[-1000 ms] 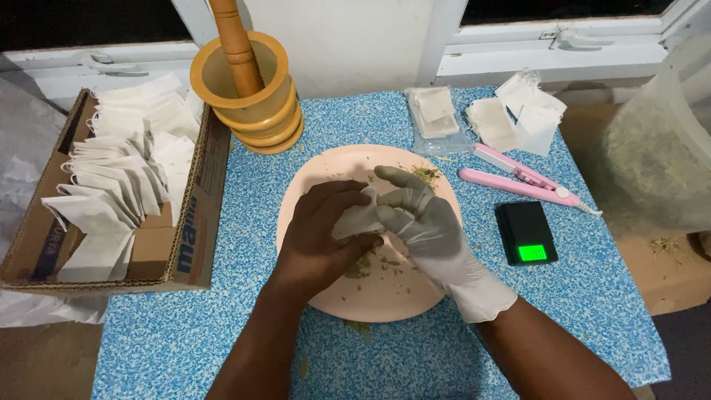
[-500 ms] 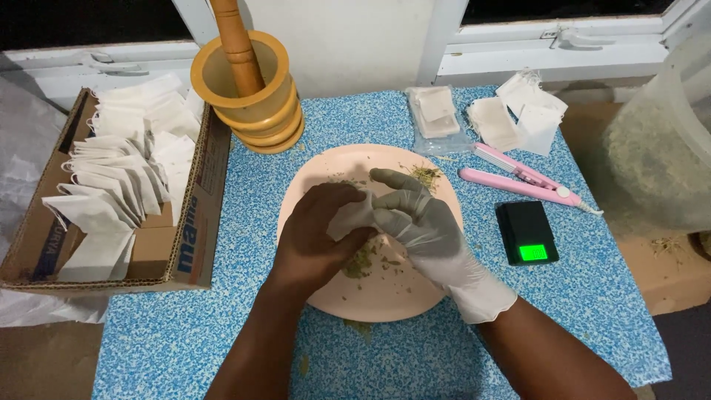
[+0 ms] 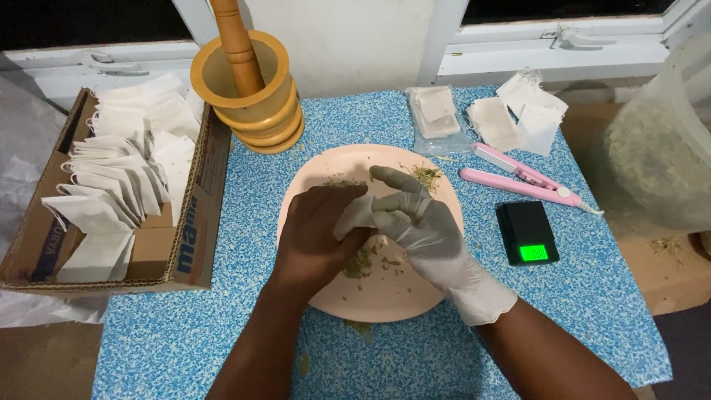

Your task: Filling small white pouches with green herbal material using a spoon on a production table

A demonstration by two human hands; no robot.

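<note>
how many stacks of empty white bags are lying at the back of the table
3: one stack in a clear wrapper behind the pink plate, a flat stack right of it, and a loose pile at the far right corner. More may be hidden.

Left hand (image 3: 318,237): bare, no glove, no ring or watch in view
Right hand (image 3: 422,230): thin white disposable glove, cuff wrinkled and loose at the wrist
Forearms: both bare, no sleeves

Small white bag (image 3: 354,215) mostly hidden between both hands; pestle (image 3: 235,41) top — cut off.
</note>
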